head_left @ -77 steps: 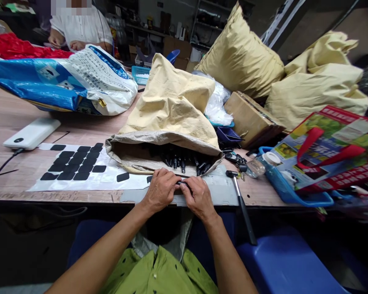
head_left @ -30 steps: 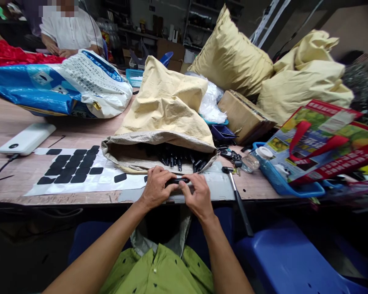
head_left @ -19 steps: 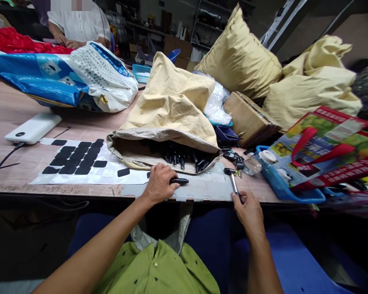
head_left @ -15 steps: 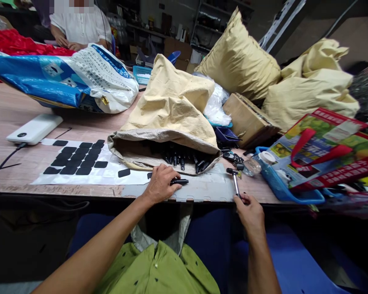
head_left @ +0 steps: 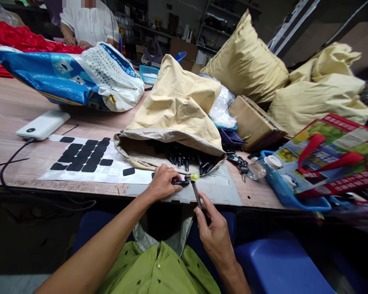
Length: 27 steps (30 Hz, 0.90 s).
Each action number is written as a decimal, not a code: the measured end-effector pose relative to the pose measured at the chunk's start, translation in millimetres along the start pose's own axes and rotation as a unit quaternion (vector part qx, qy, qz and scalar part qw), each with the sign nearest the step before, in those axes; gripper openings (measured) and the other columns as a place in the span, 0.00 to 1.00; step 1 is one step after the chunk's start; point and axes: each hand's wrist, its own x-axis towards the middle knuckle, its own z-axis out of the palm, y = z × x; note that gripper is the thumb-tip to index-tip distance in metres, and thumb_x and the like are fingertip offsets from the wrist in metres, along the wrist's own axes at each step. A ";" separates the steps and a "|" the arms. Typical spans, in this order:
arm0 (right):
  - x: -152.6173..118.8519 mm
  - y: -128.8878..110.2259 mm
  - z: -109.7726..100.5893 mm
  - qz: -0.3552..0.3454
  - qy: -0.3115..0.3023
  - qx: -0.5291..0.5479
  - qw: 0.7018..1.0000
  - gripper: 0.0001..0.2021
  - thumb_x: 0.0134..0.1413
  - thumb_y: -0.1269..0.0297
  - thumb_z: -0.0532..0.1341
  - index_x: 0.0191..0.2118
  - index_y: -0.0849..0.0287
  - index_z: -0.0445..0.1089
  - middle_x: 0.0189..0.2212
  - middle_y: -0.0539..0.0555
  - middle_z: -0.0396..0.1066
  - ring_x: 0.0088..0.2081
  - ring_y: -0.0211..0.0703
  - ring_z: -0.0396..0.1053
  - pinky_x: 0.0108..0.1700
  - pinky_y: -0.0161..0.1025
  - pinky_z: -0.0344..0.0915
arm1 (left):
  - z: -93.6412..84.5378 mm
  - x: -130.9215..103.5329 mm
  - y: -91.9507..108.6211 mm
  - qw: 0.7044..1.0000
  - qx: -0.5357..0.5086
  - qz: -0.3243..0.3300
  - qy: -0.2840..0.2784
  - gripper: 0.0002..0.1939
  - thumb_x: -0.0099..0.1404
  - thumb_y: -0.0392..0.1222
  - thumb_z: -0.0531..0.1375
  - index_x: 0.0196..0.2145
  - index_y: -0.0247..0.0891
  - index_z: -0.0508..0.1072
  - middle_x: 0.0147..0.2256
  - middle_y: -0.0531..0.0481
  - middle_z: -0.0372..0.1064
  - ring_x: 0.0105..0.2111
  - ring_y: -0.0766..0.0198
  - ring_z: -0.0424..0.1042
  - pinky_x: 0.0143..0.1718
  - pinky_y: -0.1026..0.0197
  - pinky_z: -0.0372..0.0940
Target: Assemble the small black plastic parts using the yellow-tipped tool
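My left hand is closed around a black pen-like piece at the table's front edge, over a grey translucent sheet. In my right hand is a small hammer with a metal shaft; one end of its head is yellow-green, the other dark. The hammer head is right by the tip of the black piece; whether they touch I cannot tell. Just behind my hands lies a beige sack, its mouth toward me, with several similar black pieces inside.
Black rounded patches lie on a white sheet at left, near a white power bank. A blue-white bag is behind. To the right are keys, a clear jar and a blue basket. A person sits opposite.
My right hand has brought the hammer leftward from beside the jar to the black piece. My left hand keeps its hold. The whole view has shifted slightly.
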 end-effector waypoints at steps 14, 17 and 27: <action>-3.6 -15.0 2.7 -0.051 0.020 -0.044 0.998 0.22 0.68 0.66 0.57 0.65 0.57 0.66 0.60 0.57 0.71 0.59 0.46 0.71 0.61 0.43 0.70 | -2.3 -1.8 -2.2 1.000 -0.025 0.011 0.016 0.08 0.55 0.41 0.71 0.35 0.43 0.82 0.35 0.51 0.76 0.46 0.53 0.64 0.51 0.49 0.56; -3.6 -15.4 7.3 -0.066 0.030 -0.039 0.997 0.22 0.68 0.68 0.57 0.66 0.57 0.65 0.60 0.57 0.71 0.60 0.46 0.71 0.62 0.43 0.70 | -2.6 -2.4 -2.5 0.999 -0.030 0.018 0.016 0.08 0.54 0.41 0.71 0.34 0.43 0.82 0.34 0.50 0.75 0.45 0.53 0.64 0.51 0.49 0.56; -2.2 -11.4 9.7 -0.060 0.037 -0.044 0.997 0.21 0.68 0.67 0.56 0.64 0.57 0.67 0.59 0.58 0.72 0.59 0.46 0.72 0.61 0.43 0.71 | -1.1 -3.0 -1.4 0.999 -0.023 0.023 0.027 0.07 0.55 0.40 0.71 0.34 0.43 0.83 0.34 0.51 0.75 0.44 0.54 0.65 0.50 0.49 0.56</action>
